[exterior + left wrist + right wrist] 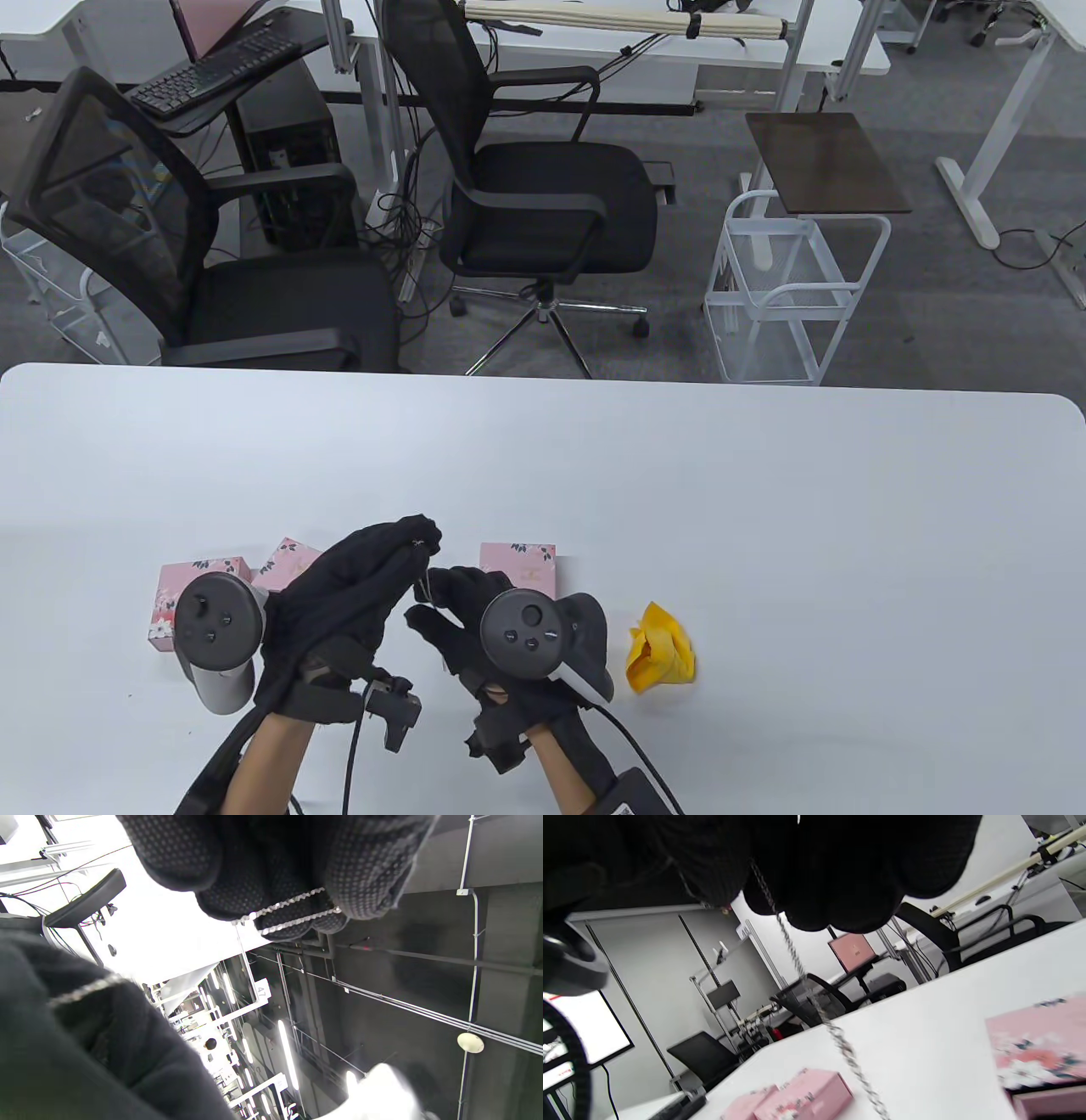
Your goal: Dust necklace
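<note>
The left hand, raised above the tabletop, pinches the chain in curled fingertips; the right hand just beside it has the other stretch running through its curled fingers. The chain is thin — a sharp pull apart could probably snap it, and a loose grip would drop it among the pink boxes near the left. The cloth lies unused on the right, with open room beyond it.

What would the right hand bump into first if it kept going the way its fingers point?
Probably the left hand. The right hand points up-left toward it, the necklace chain strung between them. Depth is hard to judge, so it might pass beneath.
</note>
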`<state>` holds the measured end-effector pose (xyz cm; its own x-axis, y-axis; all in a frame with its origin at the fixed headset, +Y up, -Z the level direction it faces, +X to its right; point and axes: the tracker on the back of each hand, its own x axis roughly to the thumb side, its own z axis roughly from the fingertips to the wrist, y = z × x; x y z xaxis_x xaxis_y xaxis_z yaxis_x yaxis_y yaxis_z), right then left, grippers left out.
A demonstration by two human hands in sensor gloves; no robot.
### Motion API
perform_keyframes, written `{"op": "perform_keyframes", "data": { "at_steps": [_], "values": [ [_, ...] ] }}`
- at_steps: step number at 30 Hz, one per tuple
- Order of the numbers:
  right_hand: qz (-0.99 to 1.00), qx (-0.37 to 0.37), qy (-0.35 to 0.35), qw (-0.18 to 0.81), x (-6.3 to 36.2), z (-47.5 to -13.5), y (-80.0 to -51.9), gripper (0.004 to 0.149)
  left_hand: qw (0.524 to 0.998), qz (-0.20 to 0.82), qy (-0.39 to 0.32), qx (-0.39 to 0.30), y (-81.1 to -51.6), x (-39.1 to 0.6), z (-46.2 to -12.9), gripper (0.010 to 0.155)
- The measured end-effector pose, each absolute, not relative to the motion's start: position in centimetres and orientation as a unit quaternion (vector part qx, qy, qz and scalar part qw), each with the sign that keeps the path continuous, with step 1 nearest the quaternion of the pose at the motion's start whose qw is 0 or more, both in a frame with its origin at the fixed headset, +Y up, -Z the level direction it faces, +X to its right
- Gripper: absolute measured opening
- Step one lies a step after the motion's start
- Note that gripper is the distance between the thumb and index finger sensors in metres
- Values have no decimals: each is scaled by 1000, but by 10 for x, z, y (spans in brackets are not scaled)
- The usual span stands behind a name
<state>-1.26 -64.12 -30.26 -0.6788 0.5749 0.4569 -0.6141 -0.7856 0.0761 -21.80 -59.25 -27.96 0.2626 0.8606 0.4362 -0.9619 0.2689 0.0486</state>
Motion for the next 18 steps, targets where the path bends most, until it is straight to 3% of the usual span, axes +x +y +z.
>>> {"op": "perform_keyframes", "data": {
  "at_steps": [18],
  "values": [
    [913,151,-84,370,53,-314,-632,36,806,560,-102,163,-605,-241,-294,37]
  ]
}}
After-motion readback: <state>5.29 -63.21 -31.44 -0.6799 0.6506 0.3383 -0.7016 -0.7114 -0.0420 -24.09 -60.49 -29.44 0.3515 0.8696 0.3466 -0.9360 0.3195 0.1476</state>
